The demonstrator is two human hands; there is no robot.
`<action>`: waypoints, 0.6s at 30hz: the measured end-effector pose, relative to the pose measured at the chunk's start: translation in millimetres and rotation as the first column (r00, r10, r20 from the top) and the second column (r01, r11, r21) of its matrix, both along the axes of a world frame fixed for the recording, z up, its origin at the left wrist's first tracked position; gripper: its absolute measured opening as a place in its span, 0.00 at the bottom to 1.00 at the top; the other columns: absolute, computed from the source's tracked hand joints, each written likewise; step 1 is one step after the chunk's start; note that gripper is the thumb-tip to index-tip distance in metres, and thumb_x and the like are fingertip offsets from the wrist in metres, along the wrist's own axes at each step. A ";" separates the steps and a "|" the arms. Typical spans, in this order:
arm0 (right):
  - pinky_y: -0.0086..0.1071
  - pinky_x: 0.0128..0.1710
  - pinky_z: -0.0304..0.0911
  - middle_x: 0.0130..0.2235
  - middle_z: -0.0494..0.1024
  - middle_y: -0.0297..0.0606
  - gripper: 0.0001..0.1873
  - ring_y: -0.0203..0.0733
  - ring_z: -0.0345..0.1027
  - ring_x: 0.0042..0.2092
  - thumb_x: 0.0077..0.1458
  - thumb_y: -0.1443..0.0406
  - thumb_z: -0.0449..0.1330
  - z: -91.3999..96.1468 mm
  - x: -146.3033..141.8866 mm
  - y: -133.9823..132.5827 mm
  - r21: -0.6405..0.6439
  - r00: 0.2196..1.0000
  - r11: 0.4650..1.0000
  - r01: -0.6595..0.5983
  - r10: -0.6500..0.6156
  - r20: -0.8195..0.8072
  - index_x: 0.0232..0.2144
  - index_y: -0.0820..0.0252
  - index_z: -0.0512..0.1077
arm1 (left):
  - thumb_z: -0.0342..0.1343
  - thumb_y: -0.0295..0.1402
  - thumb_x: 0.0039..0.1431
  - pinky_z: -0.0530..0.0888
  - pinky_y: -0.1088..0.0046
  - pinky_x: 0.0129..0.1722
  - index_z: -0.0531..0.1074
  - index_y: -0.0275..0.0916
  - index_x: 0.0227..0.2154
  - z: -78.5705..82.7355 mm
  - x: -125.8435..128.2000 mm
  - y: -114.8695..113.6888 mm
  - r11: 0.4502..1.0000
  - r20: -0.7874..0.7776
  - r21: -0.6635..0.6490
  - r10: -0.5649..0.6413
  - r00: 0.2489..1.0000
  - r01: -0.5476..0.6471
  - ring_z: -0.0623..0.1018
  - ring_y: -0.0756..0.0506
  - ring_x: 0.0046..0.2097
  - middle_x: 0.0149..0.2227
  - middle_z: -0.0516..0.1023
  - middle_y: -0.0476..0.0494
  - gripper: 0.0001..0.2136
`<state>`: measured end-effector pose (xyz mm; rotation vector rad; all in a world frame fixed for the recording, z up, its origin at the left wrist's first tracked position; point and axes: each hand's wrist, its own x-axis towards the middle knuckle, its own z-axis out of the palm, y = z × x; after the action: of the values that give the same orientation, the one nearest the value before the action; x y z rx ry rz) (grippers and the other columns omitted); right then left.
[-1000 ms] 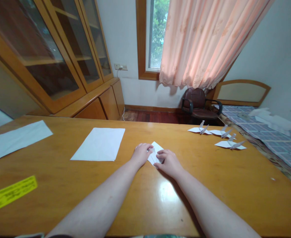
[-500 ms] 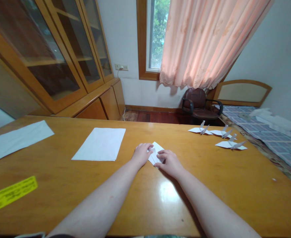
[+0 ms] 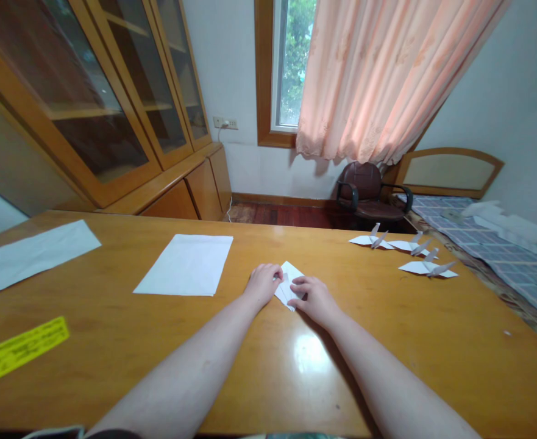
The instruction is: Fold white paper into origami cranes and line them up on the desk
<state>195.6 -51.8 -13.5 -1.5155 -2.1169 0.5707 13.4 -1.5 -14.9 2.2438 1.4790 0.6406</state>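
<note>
A folded white paper (image 3: 287,286) lies on the wooden table (image 3: 433,341), pinched between my two hands. My left hand (image 3: 263,285) grips its left side, and its lower part shows below the fingers. My right hand (image 3: 314,300) presses on its right side with the fingertips on top. Several finished origami paper cranes stand to the right: one (image 3: 369,239), another (image 3: 409,246), and a third (image 3: 428,267). A flat white sheet (image 3: 186,265) lies left of my hands.
A long white paper strip (image 3: 35,259) and a yellow printed strip (image 3: 19,352) lie at the table's left. Behind the table are a glass-fronted wooden cabinet (image 3: 99,103), a dark office chair (image 3: 364,189) and a bed (image 3: 515,274).
The whole view has drifted slightly as my head moved. Both hands stay on the folded paper, which has hardly shifted.
</note>
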 end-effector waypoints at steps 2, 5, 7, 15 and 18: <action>0.40 0.50 0.59 0.47 0.75 0.37 0.15 0.45 0.66 0.48 0.42 0.58 0.67 1.5 -0.3 -0.8 0.006 1.000 1.000 -0.004 0.004 0.015 0.37 0.50 0.78 | 0.55 0.28 0.52 0.64 0.72 0.40 0.71 0.42 0.28 -0.1 0.0 -0.1 1.000 0.000 0.000 0.002 1.000 -0.002 0.71 0.46 0.39 0.34 0.76 0.50 0.03; 0.40 0.50 0.59 0.47 0.75 0.37 0.14 0.45 0.66 0.48 0.43 0.58 0.67 4.2 -0.9 -2.1 0.014 0.999 1.000 -0.008 0.008 0.031 0.36 0.51 0.78 | 0.54 0.28 0.52 0.64 0.71 0.41 0.72 0.42 0.28 1.2 0.2 -1.0 1.000 -0.004 -0.013 0.012 1.000 -0.012 0.71 0.46 0.40 0.35 0.76 0.49 0.03; 0.40 0.51 0.59 0.47 0.75 0.37 0.14 0.46 0.66 0.48 0.43 0.58 0.66 5.9 -1.1 -2.8 0.015 0.999 1.000 -0.008 0.008 0.038 0.36 0.51 0.78 | 0.54 0.28 0.53 0.64 0.71 0.41 0.72 0.42 0.28 2.4 0.4 -1.5 1.000 -0.001 -0.015 0.016 1.000 -0.016 0.71 0.46 0.40 0.35 0.76 0.49 0.03; 0.42 0.52 0.58 0.49 0.74 0.39 0.21 0.48 0.65 0.49 0.40 0.56 0.68 11.0 2.8 -2.7 -0.021 0.998 0.999 -0.045 0.046 0.053 0.39 0.51 0.77 | 0.55 0.29 0.53 0.65 0.70 0.43 0.73 0.42 0.29 3.9 1.0 -1.8 0.999 -0.008 -0.037 0.024 1.000 -0.024 0.71 0.45 0.41 0.35 0.76 0.48 0.03; 0.42 0.53 0.57 0.50 0.73 0.40 0.25 0.50 0.65 0.50 0.37 0.55 0.69 11.2 5.6 -2.5 -0.034 0.997 0.998 -0.062 0.064 0.046 0.41 0.52 0.76 | 0.55 0.29 0.53 0.65 0.70 0.43 0.73 0.43 0.30 2.2 0.5 -1.2 1.000 -0.004 -0.018 0.014 1.000 -0.014 0.71 0.45 0.41 0.36 0.76 0.49 0.03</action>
<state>201.2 -54.2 -2.3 -1.4980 -2.2079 0.5993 13.9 -2.6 -12.7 2.2241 1.4972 0.6245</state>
